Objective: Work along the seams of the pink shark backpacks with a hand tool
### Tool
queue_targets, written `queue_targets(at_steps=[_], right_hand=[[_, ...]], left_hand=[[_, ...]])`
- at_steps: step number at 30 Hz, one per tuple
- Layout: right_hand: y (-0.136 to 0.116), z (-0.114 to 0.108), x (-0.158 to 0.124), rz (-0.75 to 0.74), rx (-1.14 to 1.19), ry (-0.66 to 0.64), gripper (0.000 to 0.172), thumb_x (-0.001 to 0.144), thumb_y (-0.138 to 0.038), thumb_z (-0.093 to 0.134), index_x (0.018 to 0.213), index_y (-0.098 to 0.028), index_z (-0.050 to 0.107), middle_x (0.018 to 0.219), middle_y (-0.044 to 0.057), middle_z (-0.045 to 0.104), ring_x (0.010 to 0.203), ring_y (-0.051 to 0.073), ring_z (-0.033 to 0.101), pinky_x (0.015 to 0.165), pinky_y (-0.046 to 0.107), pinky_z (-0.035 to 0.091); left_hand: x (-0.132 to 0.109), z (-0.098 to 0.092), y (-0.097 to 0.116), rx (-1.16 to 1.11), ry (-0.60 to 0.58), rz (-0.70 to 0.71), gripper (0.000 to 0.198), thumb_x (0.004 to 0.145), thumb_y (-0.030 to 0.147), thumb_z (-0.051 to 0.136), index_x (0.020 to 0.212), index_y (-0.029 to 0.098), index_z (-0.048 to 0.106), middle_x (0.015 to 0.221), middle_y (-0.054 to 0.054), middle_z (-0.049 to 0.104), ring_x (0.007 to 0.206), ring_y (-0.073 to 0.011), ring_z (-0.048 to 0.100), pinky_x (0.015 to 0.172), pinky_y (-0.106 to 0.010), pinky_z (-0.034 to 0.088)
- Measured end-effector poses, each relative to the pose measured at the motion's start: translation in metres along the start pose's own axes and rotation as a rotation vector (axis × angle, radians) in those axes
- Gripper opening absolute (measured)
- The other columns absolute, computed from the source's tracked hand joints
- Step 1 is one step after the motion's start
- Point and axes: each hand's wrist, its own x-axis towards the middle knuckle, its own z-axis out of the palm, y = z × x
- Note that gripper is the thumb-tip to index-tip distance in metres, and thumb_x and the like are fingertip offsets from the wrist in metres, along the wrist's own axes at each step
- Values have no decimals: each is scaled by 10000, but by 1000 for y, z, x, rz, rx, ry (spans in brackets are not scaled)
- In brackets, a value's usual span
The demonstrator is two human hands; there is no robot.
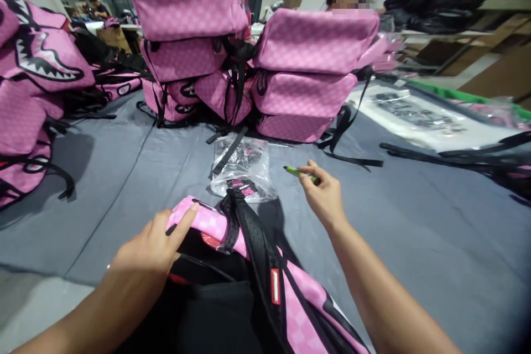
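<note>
A pink checkered backpack [290, 293] with black straps lies in front of me on the grey table cover [415, 232]. My left hand [153, 246] grips its top edge, thumb pressed along the pink fabric. My right hand [326, 193] hovers over the table to the right, fingers pinched round a green pen [296, 172] that points left. Just beyond the backpack lies a clear plastic bag [243, 168] holding pink and black tags.
Stacks of pink backpacks [307, 66] stand at the back middle, more [33, 94] at the left with shark-mouth prints. Black straps [477, 155] and a white printed sheet [418, 116] lie at the right. Other people are behind the stacks.
</note>
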Motion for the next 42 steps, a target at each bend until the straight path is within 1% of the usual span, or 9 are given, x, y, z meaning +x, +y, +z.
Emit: queue_targets(at_steps=[3,6,8,11,18,27,34,38,42], right_hand=[[6,18,0,-274,-286,-82,327,855,-171,415,1073,-111,652,1115,167,701,1020,238,668,909,388,499],[0,46,-10,-479,-715,-537,393,930,-106,324,1205,-99,605,1057,174,693,903,235,675,828,358,496],[-1,72,-15,-536,-830,-788,362,950,-119,353,1190,-137,624,1048,150,690,825,220,678,751,321,497],[5,111,-13,-556,-846,-889,311,956,-139,408,1171,-144,633,1071,143,684,815,207,686,719,294,501],[18,149,7,-543,-906,-922,419,1012,-373,413,1267,-83,573,1188,226,643,1021,271,676,811,341,525],[16,152,-9,-567,-970,-896,274,1010,-195,441,1208,-84,594,1164,144,654,1008,213,656,867,379,535],[16,139,2,-567,-901,-900,280,948,-99,438,1059,-135,692,1086,118,698,873,208,685,771,316,519],[7,122,7,-543,-835,-778,245,907,-85,494,944,-147,728,998,114,728,825,192,691,731,263,499],[-20,81,5,-543,-742,-547,307,982,-139,402,1061,-160,698,1095,114,714,920,184,693,760,255,513]], left_hand=[[6,4,1,18,16,-1,630,939,138,410,1535,332,347,1205,-99,641,769,-166,660,550,-255,508],[15,6,3,-23,-18,-2,670,920,158,464,1553,312,308,1171,-105,639,813,-173,655,578,-243,518],[20,8,4,-59,-47,-19,701,896,153,484,1552,322,305,1178,-96,626,860,-169,655,592,-217,514],[25,9,5,-61,-97,-42,719,862,113,469,1535,336,344,1206,-86,614,828,-145,656,571,-187,493],[32,2,7,18,-55,-4,674,877,101,438,1510,327,397,1171,-92,655,711,-155,651,545,-236,506],[38,12,5,-46,-50,5,761,842,61,481,1536,334,333,1179,-91,642,845,-184,670,612,-248,542],[54,-12,-2,-247,-391,-16,820,877,102,516,1576,359,172,1304,-116,558,1078,-233,650,828,-321,560],[51,-12,-6,-326,-356,5,879,873,98,548,1589,342,99,1324,-143,528,1089,-273,638,879,-401,545],[45,0,-13,-484,-204,49,830,877,148,591,1583,305,182,1418,-159,481,1226,-321,564,992,-483,491]])
